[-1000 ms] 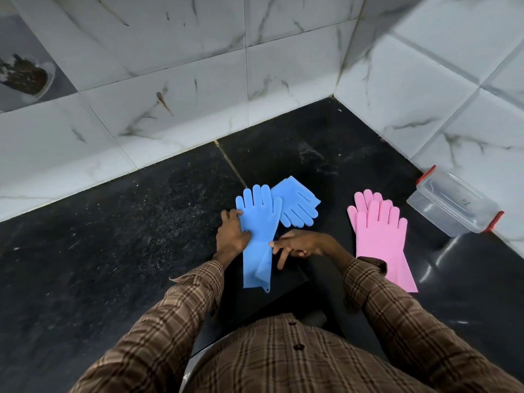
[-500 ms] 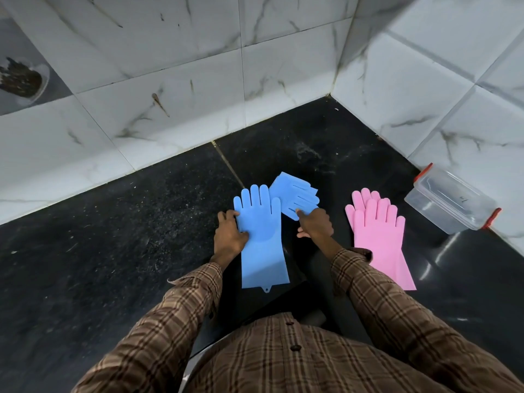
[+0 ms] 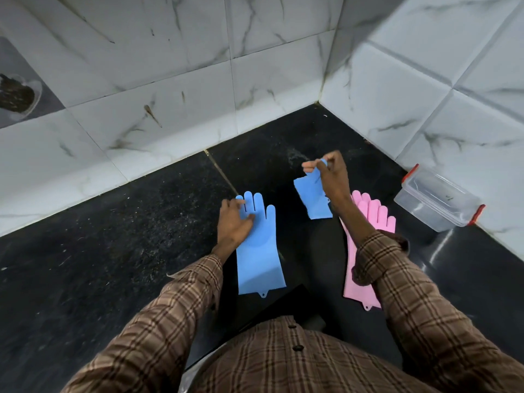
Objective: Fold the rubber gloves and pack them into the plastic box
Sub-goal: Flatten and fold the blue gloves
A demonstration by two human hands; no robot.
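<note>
One blue rubber glove (image 3: 259,251) lies flat on the black floor, fingers pointing away from me. My left hand (image 3: 234,224) rests on its left side near the fingers, pressing it down. My right hand (image 3: 330,175) pinches the second blue glove (image 3: 313,198) by its fingertips and holds it up off the floor, hanging down. A pair of pink gloves (image 3: 368,217) lies stacked to the right, partly hidden by my right forearm. The clear plastic box (image 3: 438,202) with red clips stands against the right wall, lid on.
White marble-tiled walls (image 3: 170,80) meet in a corner ahead and close off the right side. A round drain or dish (image 3: 17,95) with dark debris sits at the far left. Black floor (image 3: 99,236) stretches to my left.
My right hand has picked the second blue glove up off the floor and raised it forward. My left hand stays on the flat blue glove.
</note>
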